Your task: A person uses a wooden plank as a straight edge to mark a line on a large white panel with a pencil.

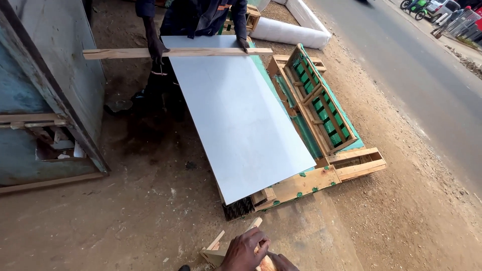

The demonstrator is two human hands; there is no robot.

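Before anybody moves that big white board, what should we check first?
1. Co-worker's hand grips the wooden strip lying across the white board: ok.
2. Board's near corner rests on the wooden pallet: ok.
3. Wearer's left hand holds the small wooden piece, not the board: not ok.
4. Wearer's right hand is free: cannot tell, mostly hidden.
5. Board's underside is supported evenly: cannot tell.

A single head-worn camera looks steeply down and forward from standing height, its wearer's hands (249,251) close at the bottom edge, a white panel (236,115) mid-frame, and a road (427,65) farther off upper right.
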